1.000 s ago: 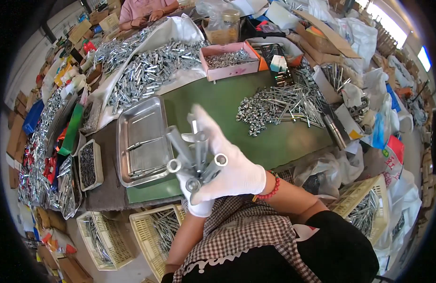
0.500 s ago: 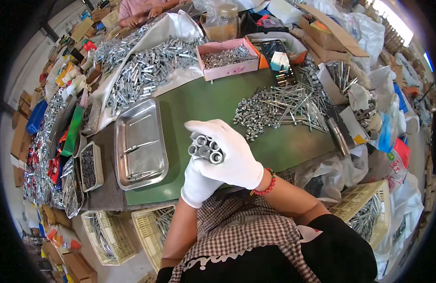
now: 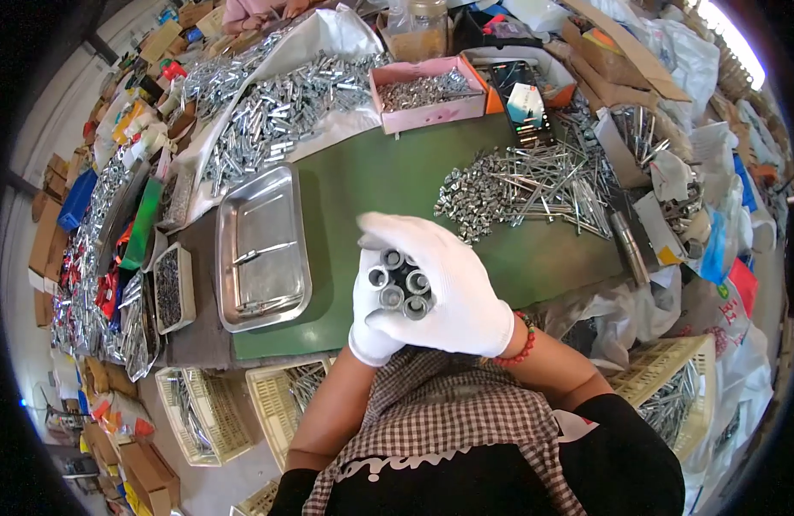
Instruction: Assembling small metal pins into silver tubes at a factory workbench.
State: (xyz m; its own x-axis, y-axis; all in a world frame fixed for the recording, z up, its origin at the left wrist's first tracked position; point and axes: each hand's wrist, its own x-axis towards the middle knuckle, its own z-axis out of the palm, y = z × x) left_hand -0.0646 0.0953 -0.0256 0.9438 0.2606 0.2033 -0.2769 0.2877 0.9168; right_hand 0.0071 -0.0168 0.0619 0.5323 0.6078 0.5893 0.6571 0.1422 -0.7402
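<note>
Both my hands wear white knitted gloves and close together round a bundle of short metal tubes (image 3: 391, 297), whose round open ends face up. My right hand (image 3: 457, 288) curves over the bundle from the right, its fingers across the far side and its thumb along the near side. Beneath and to the left, my left hand (image 3: 369, 331) wraps the same bundle, partly hidden by the right. How far the tubes reach down is hidden by the gloves. To the right lie a pile of small metal nuts (image 3: 474, 193) and a heap of thin metal rods (image 3: 556, 185).
A steel tray (image 3: 272, 202) with a few slim metal pieces stands left on the green tabletop (image 3: 354, 172). Farther back are heaped metal sleeves (image 3: 276, 112), a pink box (image 3: 435, 113) of small parts and a phone (image 3: 519, 99). A thick metal cylinder (image 3: 631, 249) lies right.
My hands have shifted slightly right in view, still round the tubes. The bundle has turned or spread, so its ends now form a ring with a dark gap in the middle.
</note>
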